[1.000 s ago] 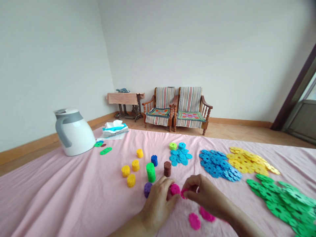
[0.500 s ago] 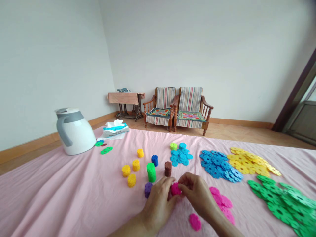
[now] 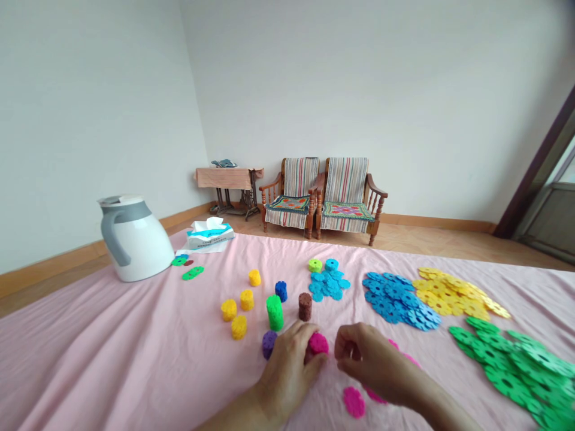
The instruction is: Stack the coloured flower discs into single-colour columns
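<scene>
My left hand (image 3: pixel 291 362) is closed around a short stack of pink flower-notched discs (image 3: pixel 318 343), fingers behind it and thumb in front. Just right of that stack, my right hand (image 3: pixel 366 356) hovers with curled fingers, a gap between thumb and fingers and nothing visible in it. It partly covers a loose pile of pink discs (image 3: pixel 377 396). A single pink disc (image 3: pixel 354 401) lies nearer to me. Beside my left hand stand a purple stack (image 3: pixel 269 343), a taller green stack (image 3: pixel 274 313) and a brown stack (image 3: pixel 305 306).
Yellow stacks (image 3: pixel 229 309) and a dark blue stack (image 3: pixel 281 291) stand to the left. Light blue (image 3: pixel 329 284), blue (image 3: pixel 399 300), yellow (image 3: pixel 453 291) and green (image 3: pixel 512 362) disc piles spread rightward. A white jug (image 3: pixel 139 242) and tissue box (image 3: pixel 209 234) stand far left.
My right hand has let go of the pink stack and drawn off to the right, over the loose pink discs. The left hand keeps its hold.
</scene>
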Motion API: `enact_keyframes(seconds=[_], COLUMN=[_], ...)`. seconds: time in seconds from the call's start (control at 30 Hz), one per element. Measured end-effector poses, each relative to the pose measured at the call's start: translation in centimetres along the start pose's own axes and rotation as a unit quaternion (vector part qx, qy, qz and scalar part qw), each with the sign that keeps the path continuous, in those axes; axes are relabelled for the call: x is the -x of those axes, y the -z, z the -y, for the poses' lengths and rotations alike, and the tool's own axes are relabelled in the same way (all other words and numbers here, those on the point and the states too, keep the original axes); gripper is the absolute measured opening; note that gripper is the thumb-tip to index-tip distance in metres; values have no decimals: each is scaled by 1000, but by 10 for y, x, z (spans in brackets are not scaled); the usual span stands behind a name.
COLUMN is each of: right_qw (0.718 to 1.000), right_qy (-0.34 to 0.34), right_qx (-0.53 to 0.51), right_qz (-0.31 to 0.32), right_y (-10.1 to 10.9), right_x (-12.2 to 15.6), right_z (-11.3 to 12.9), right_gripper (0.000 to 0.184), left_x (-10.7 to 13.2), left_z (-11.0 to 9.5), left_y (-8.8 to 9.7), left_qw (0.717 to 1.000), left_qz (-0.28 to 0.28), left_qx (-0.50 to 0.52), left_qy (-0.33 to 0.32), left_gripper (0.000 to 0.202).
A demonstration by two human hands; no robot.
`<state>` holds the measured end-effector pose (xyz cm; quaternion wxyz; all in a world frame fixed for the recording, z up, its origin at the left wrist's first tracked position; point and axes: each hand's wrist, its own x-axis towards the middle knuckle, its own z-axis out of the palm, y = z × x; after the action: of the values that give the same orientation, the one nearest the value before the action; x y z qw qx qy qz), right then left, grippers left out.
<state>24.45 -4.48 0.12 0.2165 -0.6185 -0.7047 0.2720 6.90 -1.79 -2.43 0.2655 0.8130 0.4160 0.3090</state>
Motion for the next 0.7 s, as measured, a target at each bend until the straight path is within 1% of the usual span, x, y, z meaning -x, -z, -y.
enact_keyframes(seconds=[0.07,0.13,0.23,0.3,0.37,0.4,0.47,0.53,0.6,0.63,0.7], right_qw=[997,992,987,987,991,994,997,995,986,979,968], right_qy=[1,-3,-8,-11,-17,-19,-17,-14,-20,-24,-30], right_qx=[45,81,112,113,81,50,-31,-99,-151,-177,-227], right_qz=[69,101,117,114,104,100,73,3,-73,-93,-103], right_y=[5,7,7,7,9,9,7,1,-7,-12,-21], right_x=[9,15,17,16,13,11,5,-3,-12,-16,-21], right_z=[-2,-2,0,2,2,2,1,-1,-3,-4,-5], right_gripper=[18,24,27,24,17,12,8,8,6,6,5], left_x=[0,-1,-1,-2,-2,-2,-2,-1,0,0,1], left_z=[0,0,0,0,0,0,0,0,-1,-1,-1], left_y=[-1,-2,-2,-2,-1,-1,-1,0,1,1,1], left_qw=[1000,1000,1000,1000,1000,1000,1000,1000,1000,1000,1000], left_qz=[-4,-6,-5,-2,1,2,5,9,11,10,8], left_qx=[-6,-6,-8,-10,-9,-9,-10,-11,-3,2,13], left_qy=[1,5,10,10,10,10,12,14,11,8,3], left_gripper=[19,19,15,12,11,11,11,9,9,9,10])
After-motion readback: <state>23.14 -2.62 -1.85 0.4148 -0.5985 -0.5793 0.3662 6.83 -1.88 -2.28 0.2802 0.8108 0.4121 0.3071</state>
